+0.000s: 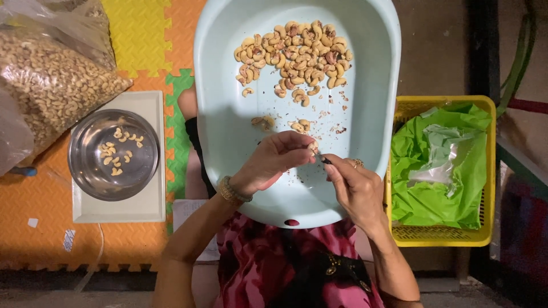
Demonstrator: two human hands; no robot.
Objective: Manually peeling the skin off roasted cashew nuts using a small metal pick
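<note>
A pale blue plastic basin (371, 102) rests on my lap, with a heap of cashew nuts (294, 57) at its far end and a few loose ones near the middle. My left hand (274, 162) pinches a single cashew (312, 146) between its fingertips over the basin. My right hand (354, 185), a ring on one finger, holds a small dark-tipped tool (324, 159) against that nut. A bracelet sits on my left wrist.
At left a steel bowl (85, 171) holding several peeled cashews stands on a white scale (151, 211), on orange foam mats. A big clear bag of cashews (51, 85) lies at the upper left. A yellow basket (439, 236) lined with green plastic stands at right.
</note>
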